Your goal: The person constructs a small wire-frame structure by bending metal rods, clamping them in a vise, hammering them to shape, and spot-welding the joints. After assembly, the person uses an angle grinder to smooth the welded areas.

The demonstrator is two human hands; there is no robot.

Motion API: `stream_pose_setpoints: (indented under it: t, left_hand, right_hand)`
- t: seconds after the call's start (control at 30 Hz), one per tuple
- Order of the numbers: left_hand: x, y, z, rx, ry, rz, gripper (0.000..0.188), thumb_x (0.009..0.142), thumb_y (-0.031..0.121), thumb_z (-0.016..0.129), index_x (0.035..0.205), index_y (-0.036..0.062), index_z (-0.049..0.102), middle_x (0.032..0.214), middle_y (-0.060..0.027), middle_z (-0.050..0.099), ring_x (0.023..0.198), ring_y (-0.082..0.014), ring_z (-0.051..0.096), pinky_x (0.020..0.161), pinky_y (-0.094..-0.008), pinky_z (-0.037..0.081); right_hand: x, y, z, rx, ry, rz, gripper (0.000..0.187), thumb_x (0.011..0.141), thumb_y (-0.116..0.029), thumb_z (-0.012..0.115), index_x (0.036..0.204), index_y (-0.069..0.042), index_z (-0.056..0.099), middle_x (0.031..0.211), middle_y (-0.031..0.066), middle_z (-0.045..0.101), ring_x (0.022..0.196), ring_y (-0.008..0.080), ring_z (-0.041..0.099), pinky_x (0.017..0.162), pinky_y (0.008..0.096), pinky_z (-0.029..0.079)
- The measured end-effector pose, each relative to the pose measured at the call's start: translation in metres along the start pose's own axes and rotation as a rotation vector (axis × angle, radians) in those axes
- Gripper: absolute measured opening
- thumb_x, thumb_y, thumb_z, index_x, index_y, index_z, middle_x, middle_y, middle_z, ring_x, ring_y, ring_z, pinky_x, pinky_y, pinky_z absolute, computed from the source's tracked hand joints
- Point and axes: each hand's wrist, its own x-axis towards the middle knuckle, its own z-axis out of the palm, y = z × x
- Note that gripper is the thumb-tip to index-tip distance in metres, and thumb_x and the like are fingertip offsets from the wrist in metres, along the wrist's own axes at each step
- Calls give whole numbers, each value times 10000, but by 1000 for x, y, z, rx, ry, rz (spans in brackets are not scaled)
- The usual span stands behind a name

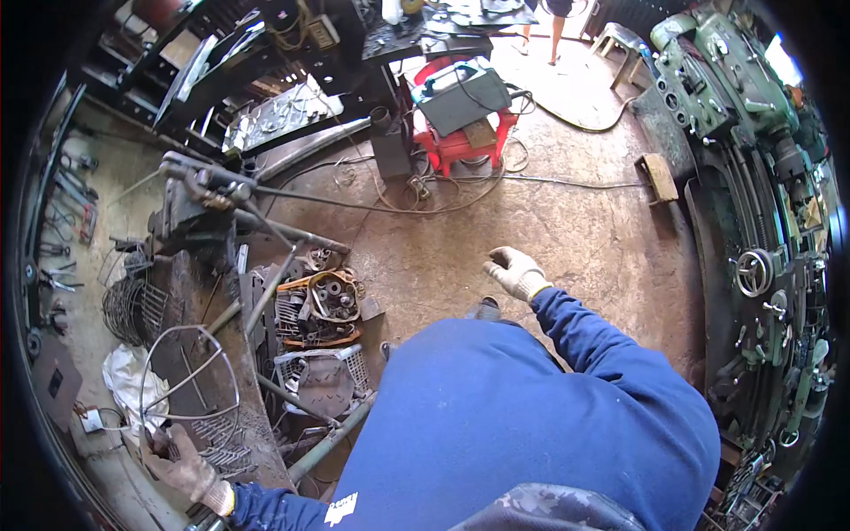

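Observation:
My left hand [184, 469], in a dirty knit work glove, is at the lower left with its fingers closed around the lower end of a bent metal rod frame [190, 329]. The frame is a rounded loop with rods crossing it, standing up from the hand beside a white bag [133, 376]. My right hand [516, 273], in a paler glove, hangs over the concrete floor ahead of me. Its fingers are loosely curved and apart, with nothing between them.
A bench with a vise [204, 190] stands at the left, tools behind it. Crates of metal parts [319, 305] sit beside my body. A red stool [456, 146] bears a grey machine; cables [425, 211] cross the floor. Green machinery [753, 270] lines the right; someone's legs [555, 40] show far off.

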Motion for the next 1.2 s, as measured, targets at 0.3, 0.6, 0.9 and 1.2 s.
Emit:
stream_pose_setpoints:
  t: [0.3, 0.6, 0.9, 1.2]
  left_hand:
    - [-57, 275, 203, -550, -696, 595, 720, 763, 144, 887, 1388, 0, 558, 1170, -131, 662, 1012, -218, 647, 929, -366, 525]
    - [-69, 425, 384, -1067, -902, 724, 697, 666, 57, 907, 1304, 60, 627, 1197, -150, 672, 1031, -270, 690, 917, -358, 565]
    - [-40, 547, 484, -1065, -810, 817, 753, 716, 154, 920, 1376, 12, 586, 1396, -198, 576, 1262, -321, 598, 1062, -404, 508]
    - [-96, 658, 546, -858, -556, 969, 1144, 649, 557, 935, 1514, 22, 411, 1387, -240, 552, 1261, -400, 570, 1034, -489, 493]
  right_hand:
    - [6, -56, -73, 334, 35, -464, 720, 862, -452, 802, 1419, -63, 563, 1332, 175, 634, 1237, 306, 629, 1074, 415, 493]
    - [58, -131, -181, 275, 92, -708, 777, 781, -269, 914, 1433, -37, 560, 1273, 101, 625, 1143, 196, 591, 1008, 351, 479]
    - [128, -158, -261, 395, 79, -181, 433, 802, -147, 899, 1147, -30, 667, 1023, 19, 702, 953, 84, 660, 857, 257, 551]
    - [213, -95, -368, 597, 27, -291, 321, 867, -107, 848, 1121, -5, 679, 1012, 27, 696, 958, 88, 666, 846, 251, 573]
